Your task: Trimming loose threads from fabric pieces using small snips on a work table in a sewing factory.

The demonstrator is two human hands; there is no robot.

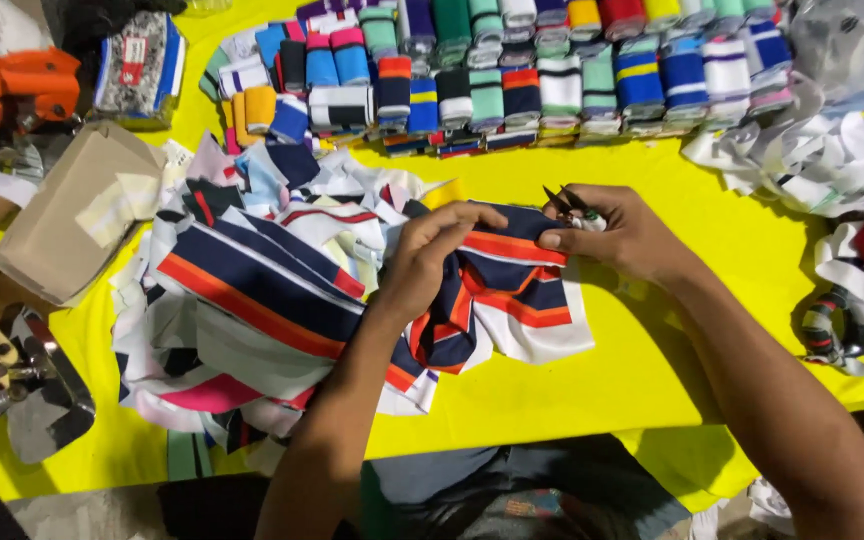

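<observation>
- on the yellow table (592,390), left hand (432,255) pinches the navy-orange striped knit piece (497,290) taut atop the loose pile (252,300).
- right hand (622,235) grips its far edge, fingers closed round small snips (570,207), blades up for trimming.
- folded stacks (552,70) sit well apart behind.

yellow table (572,385), striped fabric pieces (252,300), folded rolls (512,70)

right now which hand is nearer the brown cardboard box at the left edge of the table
Left. The left hand pinches the striped collar piece mid-table, with the fabric pile between it and the cardboard box. The right hand, holding small snips, is farther right.
</observation>
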